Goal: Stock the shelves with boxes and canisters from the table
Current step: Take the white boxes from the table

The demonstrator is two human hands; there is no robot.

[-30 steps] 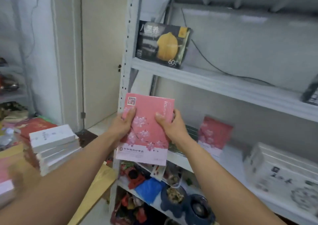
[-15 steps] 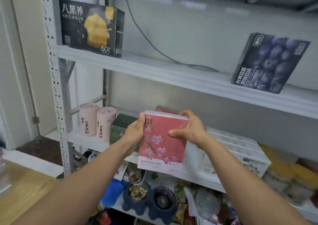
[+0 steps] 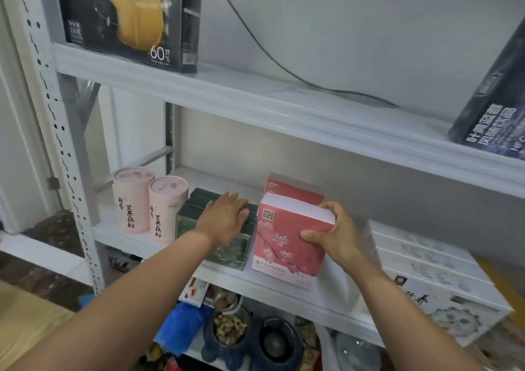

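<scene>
pink blossom box [image 3: 287,240] now standing on middle shelf [image 3: 326,296]; right hand [image 3: 336,234] gripping it to steady, left hand [image 3: 224,218] resting flat, fingers straight, bracing green boxes [image 3: 216,231].

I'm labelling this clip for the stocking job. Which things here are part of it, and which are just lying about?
In the job: pink blossom box, gripped by the right hand, on the middle shelf; left hand flat on the green boxes beside it; two pink canisters.
Lying about: black cable on the upper shelf; bowl of nuts and blue bag below.
</scene>
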